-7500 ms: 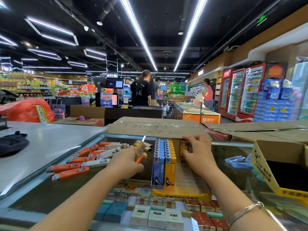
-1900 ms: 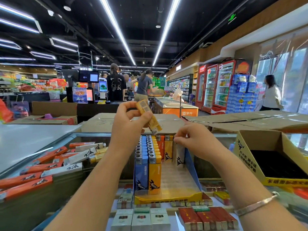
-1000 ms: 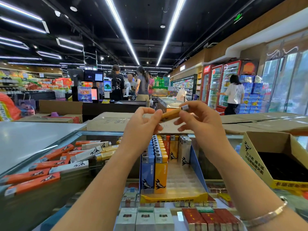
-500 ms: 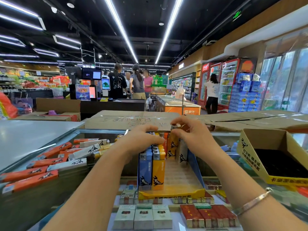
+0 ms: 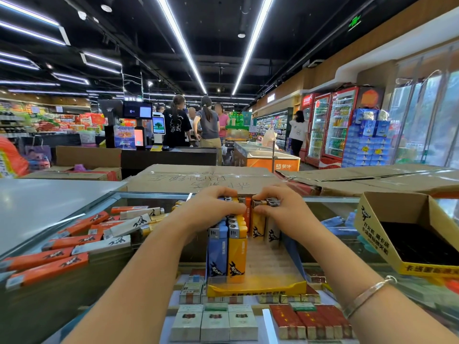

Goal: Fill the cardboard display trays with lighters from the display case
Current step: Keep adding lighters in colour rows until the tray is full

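Head view looks down on a glass case [image 5: 74,219] with a yellow tray [image 5: 255,288] standing on it at center. Upright lighters [image 5: 227,252] fill the tray's left side in blue and yellow rows, with a few orange, yellow and white ones at the far end. Both hands rest on top of the far lighters: the left hand [image 5: 211,209] has its fingers curled over the blue and yellow rows, and the right hand [image 5: 280,207] curls its fingers over the tops of the yellow and white ones just beside it. Loose orange and white lighters [image 5: 74,244] lie flat on the glass to the left. An open yellow box [image 5: 372,227] sits at the right. Cigarette packs [image 5: 213,324] line the near shelf under the glass.
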`<state>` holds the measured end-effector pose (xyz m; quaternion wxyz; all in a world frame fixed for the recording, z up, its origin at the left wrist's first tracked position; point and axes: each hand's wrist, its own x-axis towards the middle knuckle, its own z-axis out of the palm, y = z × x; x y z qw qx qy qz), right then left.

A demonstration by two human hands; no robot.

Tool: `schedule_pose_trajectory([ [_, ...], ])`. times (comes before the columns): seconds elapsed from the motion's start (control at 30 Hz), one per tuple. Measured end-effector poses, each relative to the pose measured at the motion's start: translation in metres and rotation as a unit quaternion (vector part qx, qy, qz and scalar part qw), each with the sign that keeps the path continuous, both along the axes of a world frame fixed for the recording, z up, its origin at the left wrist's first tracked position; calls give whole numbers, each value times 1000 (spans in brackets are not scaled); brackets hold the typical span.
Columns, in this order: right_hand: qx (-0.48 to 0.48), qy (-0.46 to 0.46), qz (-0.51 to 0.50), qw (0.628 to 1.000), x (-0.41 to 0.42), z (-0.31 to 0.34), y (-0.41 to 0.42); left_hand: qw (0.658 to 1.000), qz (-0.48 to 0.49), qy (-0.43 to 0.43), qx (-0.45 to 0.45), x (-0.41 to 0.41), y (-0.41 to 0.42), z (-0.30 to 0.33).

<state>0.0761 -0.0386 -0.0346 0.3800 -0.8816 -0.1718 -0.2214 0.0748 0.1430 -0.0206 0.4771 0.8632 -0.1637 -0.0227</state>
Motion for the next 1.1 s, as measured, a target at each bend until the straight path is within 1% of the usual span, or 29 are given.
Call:
schedule_pose_trajectory([
  [0.07,23,22,33,999,-2,-1,0,1000,19,-22,-8,0,0,0],
  [0.1,26,22,37,999,-2,-1,0,998,40,-31,-27,0,1,0],
  [0.17,24,13,30,999,-3,-1,0,990,101,-65,-77,1,5,1],
  [0.2,21,8,26,999,-3,-1,0,983,133,-98,-85,1,10,0],
  [0.27,15,6,25,1000,-3,-1,1,967,181,-174,-36,2,25,-6],
  [0.33,8,9,20,1000,-3,-1,1,958,197,-205,41,3,43,-14],
  [0.37,4,8,16,1000,-2,-1,1,957,198,-197,77,5,52,-18],
  [0.47,6,6,16,1000,-2,-2,1,956,198,-134,171,8,75,-32],
  [0.53,12,8,20,1000,-2,-3,1,947,190,-100,239,14,82,-42],
  [0.63,7,5,27,1000,-3,-3,2,915,175,-74,357,27,81,-53],
  [0.73,-2,-4,19,1000,-1,-3,2,878,179,-105,430,34,78,-54],
  [0.8,-4,-5,14,1000,0,-3,2,868,174,-129,447,33,76,-54],
  [0.93,-4,-6,17,1000,-1,-4,2,885,166,-132,414,31,72,-55],
  [1.1,4,-12,21,1000,-2,-3,2,880,160,-123,431,29,69,-54],
])
